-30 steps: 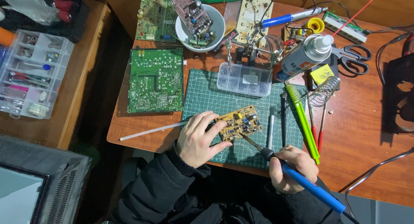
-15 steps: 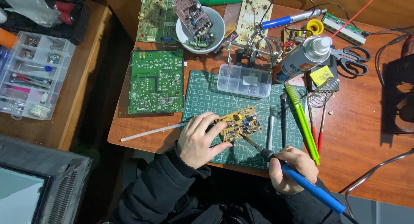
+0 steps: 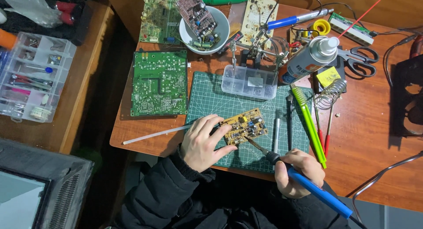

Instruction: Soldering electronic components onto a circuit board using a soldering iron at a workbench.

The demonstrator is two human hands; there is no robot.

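Note:
A small yellow circuit board (image 3: 244, 125) lies on the green cutting mat (image 3: 211, 99). My left hand (image 3: 202, 141) rests on the mat with its fingers pressing the board's left edge. My right hand (image 3: 297, 171) grips a blue-handled soldering iron (image 3: 308, 187); its metal tip touches the board's lower right edge.
A large green circuit board (image 3: 159, 83) lies left of the mat. A clear parts box (image 3: 249, 81) sits at the mat's top. A spray can (image 3: 308, 59), scissors (image 3: 363, 60), a coiled iron stand (image 3: 330, 94), green and red tools (image 3: 308, 125), a white bowl with a board (image 3: 202, 24) and a thin white rod (image 3: 154, 135) surround it.
Nothing has visibly moved; both hands stay on the board and the iron.

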